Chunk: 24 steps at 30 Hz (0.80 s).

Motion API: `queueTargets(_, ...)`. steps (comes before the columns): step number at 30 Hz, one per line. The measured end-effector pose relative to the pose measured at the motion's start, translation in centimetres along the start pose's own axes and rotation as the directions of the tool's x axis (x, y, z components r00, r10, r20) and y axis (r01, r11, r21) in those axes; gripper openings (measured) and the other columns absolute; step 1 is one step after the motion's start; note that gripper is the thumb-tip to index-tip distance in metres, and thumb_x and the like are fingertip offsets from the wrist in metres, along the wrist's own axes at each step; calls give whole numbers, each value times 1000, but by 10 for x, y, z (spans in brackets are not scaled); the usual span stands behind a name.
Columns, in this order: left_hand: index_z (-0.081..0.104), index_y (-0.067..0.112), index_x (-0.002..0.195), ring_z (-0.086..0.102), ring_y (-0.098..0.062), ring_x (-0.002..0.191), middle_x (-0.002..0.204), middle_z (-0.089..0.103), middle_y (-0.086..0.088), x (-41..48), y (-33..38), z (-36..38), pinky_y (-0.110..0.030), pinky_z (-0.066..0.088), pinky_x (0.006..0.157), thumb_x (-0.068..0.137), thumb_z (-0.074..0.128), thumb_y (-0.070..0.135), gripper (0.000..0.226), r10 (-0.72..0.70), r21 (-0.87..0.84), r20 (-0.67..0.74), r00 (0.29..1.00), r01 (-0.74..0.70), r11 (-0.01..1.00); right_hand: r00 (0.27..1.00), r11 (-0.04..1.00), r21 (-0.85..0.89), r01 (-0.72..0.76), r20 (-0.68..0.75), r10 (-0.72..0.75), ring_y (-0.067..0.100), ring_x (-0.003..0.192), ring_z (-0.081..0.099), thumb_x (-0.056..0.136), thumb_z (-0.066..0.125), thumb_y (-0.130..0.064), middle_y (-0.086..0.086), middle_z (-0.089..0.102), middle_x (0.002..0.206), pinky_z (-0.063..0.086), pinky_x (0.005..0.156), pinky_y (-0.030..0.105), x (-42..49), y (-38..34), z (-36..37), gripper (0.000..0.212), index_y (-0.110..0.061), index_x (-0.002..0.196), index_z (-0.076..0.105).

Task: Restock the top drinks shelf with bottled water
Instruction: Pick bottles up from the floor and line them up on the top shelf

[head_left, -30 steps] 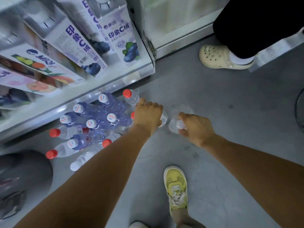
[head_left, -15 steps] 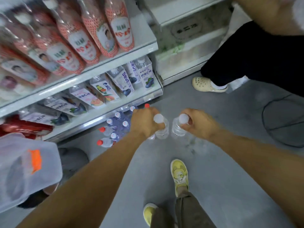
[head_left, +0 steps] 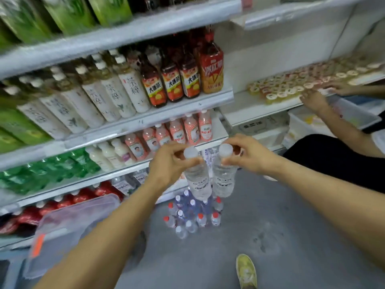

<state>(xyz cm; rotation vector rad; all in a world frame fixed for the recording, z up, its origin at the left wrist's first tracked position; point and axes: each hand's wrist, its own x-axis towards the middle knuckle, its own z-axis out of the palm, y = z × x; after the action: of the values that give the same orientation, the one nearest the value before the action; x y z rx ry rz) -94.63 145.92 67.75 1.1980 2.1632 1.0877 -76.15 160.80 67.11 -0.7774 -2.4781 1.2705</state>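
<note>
Hanging from the necks, two clear water bottles sit at centre frame: the left hand (head_left: pixel 168 163) has its fingers (head_left: pixel 188 162) pinching the left bottle (head_left: pixel 196 180) just under its white cap, and the right hand (head_left: pixel 248 155) pinches the right bottle (head_left: pixel 224 178) the same way, thumb and fingertips only. The two bottles dangle side by side, near touching, directly above the pack of bottled water (head_left: pixel 193 213) standing on the grey floor (head_left: pixel 270 236) at lower centre. Here's the worry: a neck pinch is a thin hold on a full bottle, and the lift to the top shelf, which looks to lie beyond the upper edge of the frame, is a long one; one swing and a bottle could slip and drop onto the pack below. Crowded tea bottles (head_left: pixel 173 84) line the shelf (head_left: pixel 187 105) at upper centre, so a swinging base might clip them. Another person's hand (head_left: pixel 314 99) works at mid right, close enough to bump.
</note>
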Motion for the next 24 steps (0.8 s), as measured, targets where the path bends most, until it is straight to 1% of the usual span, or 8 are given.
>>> queueTargets(3, 76, 23, 82, 60, -6, 79, 95, 67, 0, -10, 42, -54, -20, 45, 68, 68, 87, 33, 20, 19, -118, -83, 996, -29, 993, 996, 996, 31, 88, -11, -88, 9, 82, 60, 78, 82, -19, -2, 67, 92, 46, 80, 23, 4, -69, -26, 20, -20, 94, 70)
queueTargets(5, 75, 21, 82, 64, -5, 66, 85, 74, -2, -17, 66, -85, -21, 47, 61, 73, 84, 28, 14, 18, -194, -111, 994, -40, 980, 992, 992, 41, 118, -51, -116, 26, 87, 65, 81, 79, -18, 16, 70, 100, 51, 86, 38, 8, -110, -42, 26, -6, 101, 70)
queueTargets(6, 75, 22, 82, 65, -6, 67, 81, 75, -1, -19, 76, -99, -23, 49, 61, 76, 82, 29, 12, 30, -207, -147, 989, -61, 976, 989, 991, 44, 130, -75, -126, 28, 93, 66, 82, 78, -18, 17, 70, 103, 51, 89, 39, 10, -130, -50, 27, -5, 105, 70)
queueTargets(10, 74, 23, 86, 71, -20, 84, 86, 76, -7, -20, 110, -153, -36, 58, 76, 84, 76, 34, 12, 100, -186, -312, 945, -164, 969, 966, 970, 104, 221, -162, -202, 11, 90, 66, 84, 76, -13, 8, 73, 102, 52, 90, 35, 21, -202, -73, 18, -14, 101, 69)
queueTargets(13, 73, 8, 92, 70, -19, 81, 92, 73, -18, -21, 131, -193, -20, 54, 55, 91, 69, 32, 25, 116, -192, -368, 922, -198, 961, 950, 956, 91, 277, -176, -259, 17, 90, 68, 88, 71, -16, 8, 73, 99, 53, 88, 40, 30, -248, -84, 13, -10, 100, 70)
queueTargets(15, 71, 1, 96, 68, -12, 76, 91, 74, -14, -21, 144, -218, -13, 50, 53, 94, 64, 35, 35, 144, -169, -391, 909, -224, 960, 939, 947, 91, 308, -187, -288, 23, 93, 69, 90, 69, -19, 12, 73, 100, 52, 91, 46, 40, -276, -91, 13, -10, 100, 70)
queueTargets(20, 66, 3, 98, 72, -24, 76, 84, 74, -8, -7, 172, -273, -34, 61, 67, 99, 54, 40, 39, 192, -184, -403, 895, -285, 941, 903, 899, 131, 417, -170, -394, 17, 97, 70, 94, 65, -26, 4, 77, 93, 49, 93, 40, 75, -336, -107, 11, -16, 96, 70)
queueTargets(24, 64, 5, 98, 73, -26, 84, 89, 74, -10, 14, 190, -314, -39, 60, 75, 99, 49, 46, 44, 242, -140, -396, 886, -318, 938, 864, 863, 99, 496, -150, -480, 22, 96, 69, 95, 60, -37, 3, 77, 94, 49, 77, 37, 106, -384, -128, 28, -11, 99, 71)
